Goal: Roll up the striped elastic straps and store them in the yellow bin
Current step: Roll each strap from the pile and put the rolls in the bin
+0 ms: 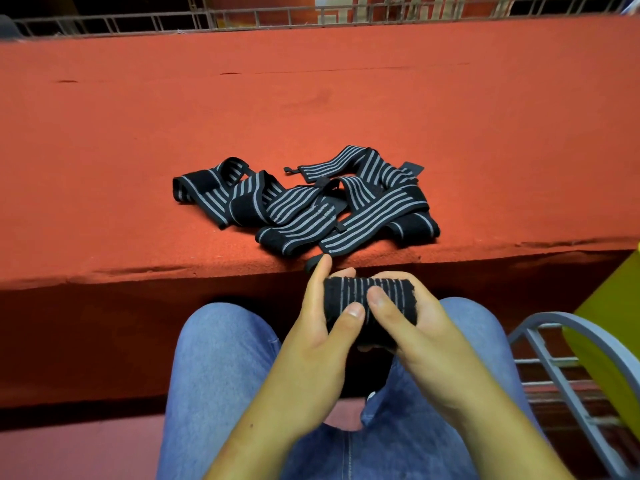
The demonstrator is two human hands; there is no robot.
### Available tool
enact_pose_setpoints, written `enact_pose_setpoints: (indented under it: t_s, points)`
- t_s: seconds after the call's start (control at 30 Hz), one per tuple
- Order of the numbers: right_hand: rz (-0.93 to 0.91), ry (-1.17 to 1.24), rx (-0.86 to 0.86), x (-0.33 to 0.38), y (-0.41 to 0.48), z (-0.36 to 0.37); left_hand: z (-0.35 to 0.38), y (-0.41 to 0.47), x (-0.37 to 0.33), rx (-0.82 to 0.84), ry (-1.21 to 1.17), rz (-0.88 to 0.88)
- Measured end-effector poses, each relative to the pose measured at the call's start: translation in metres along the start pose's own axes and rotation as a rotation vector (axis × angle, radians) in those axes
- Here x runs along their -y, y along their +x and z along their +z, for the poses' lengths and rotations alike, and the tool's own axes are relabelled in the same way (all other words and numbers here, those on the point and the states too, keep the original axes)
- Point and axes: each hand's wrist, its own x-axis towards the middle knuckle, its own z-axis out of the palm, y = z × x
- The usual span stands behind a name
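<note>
Red felt tabletop bears a heap of loose striped elastic straps at centre; toward 6 o'clock the left hand and right hand grip a rolled strap between curled fingers, yellow bin at 4 o'clock.

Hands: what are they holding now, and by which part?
Both grip one rolled striped strap: the left hand round its left end, the right hand round its right end.
</note>
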Motion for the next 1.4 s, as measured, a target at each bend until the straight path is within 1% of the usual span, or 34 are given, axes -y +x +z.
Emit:
enact_pose_setpoints:
  t_s: [0.2, 0.3, 0.53, 0.63, 0.73, 0.9, 0.97, 1.1, 1.17, 1.27, 1.33, 1.4]
  points:
    - [-0.067, -0.093, -0.074, 0.001, 0.001, -0.002, -0.003, 0.002, 0.000, -0.075, 0.058, -0.008]
    - [-0.099, -0.138, -0.080, 0.004, 0.001, -0.003, -0.004, 0.001, -0.001, -0.050, 0.047, 0.020]
    - [-0.089, -0.107, -0.036, 0.010, -0.001, -0.003, -0.009, 0.002, -0.001, -0.041, 0.047, 0.098]
    - [-0.117, -0.138, -0.061, 0.009, 0.000, -0.005, -0.008, 0.002, 0.000, -0.039, 0.028, 0.088]
    - [-0.151, -0.165, -0.075, 0.009, 0.000, -0.007, -0.008, 0.002, 0.000, -0.045, -0.042, 0.058]
    - [-0.147, -0.180, -0.061, 0.011, -0.001, -0.010, -0.008, 0.003, -0.001, -0.066, -0.046, 0.073]
    - [-0.117, -0.171, -0.026, 0.016, -0.002, -0.014, -0.008, 0.004, -0.003, -0.068, -0.046, 0.091]
    - [-0.099, -0.257, 0.038, 0.038, -0.004, -0.030, 0.002, 0.006, -0.009, -0.041, -0.067, 0.119]
    - [-0.125, -0.303, 0.008, 0.047, -0.004, -0.036, 0.011, 0.009, -0.014, -0.045, -0.080, 0.135]
    - [-0.149, -0.308, -0.052, 0.056, -0.009, -0.044, 0.031, 0.014, -0.022, -0.033, 0.015, 0.195]
    - [-0.154, -0.290, -0.075, 0.059, -0.012, -0.050, 0.045, 0.016, -0.031, 0.001, 0.071, 0.236]
    - [-0.148, -0.234, -0.102, 0.063, -0.015, -0.055, 0.057, 0.018, -0.039, 0.029, 0.069, 0.263]
